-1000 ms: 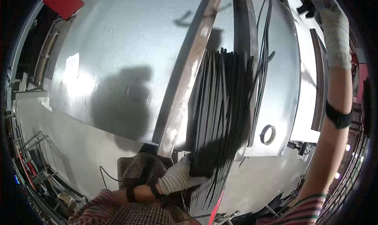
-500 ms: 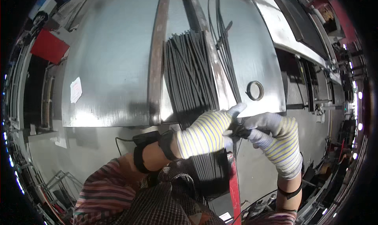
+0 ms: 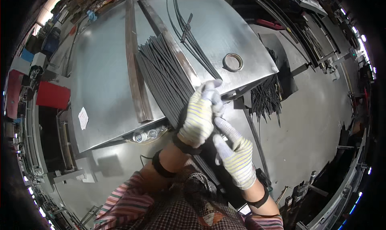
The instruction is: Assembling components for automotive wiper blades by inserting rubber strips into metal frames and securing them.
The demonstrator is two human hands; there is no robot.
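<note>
black strip bundle [image 3: 165,71] lies on the metal table [image 3: 102,75], ahead and to the left of both hands. long axis slants: far end upper left, near part running down and right, under the left hand, past the table edge toward the person's body. left bar [image 3: 135,65] and right bar [image 3: 173,45] lie along its two sides, far ends close together, near ends wider apart.

left hand [image 3: 200,116], striped glove, is the nearer one: sits right over the bundle at the table edge, forearm coming in from lower left. fingers curled together, tips just off the near end of the right bar; can't tell if anything is pinched in them.

right hand [image 3: 238,159] is lower, to the right of the bundle, closer to the body. thumb and forefinger apart, pointing up-left toward the left hand; a dark patch with a pale spot shows by the fingertips, too unclear to say if it's held.

thin strands [image 3: 203,61] lie right of the right bar, slanting much the same way, near ends just by the left fingertips. tape ring [image 3: 226,64] beyond them, near the table corner.
</note>
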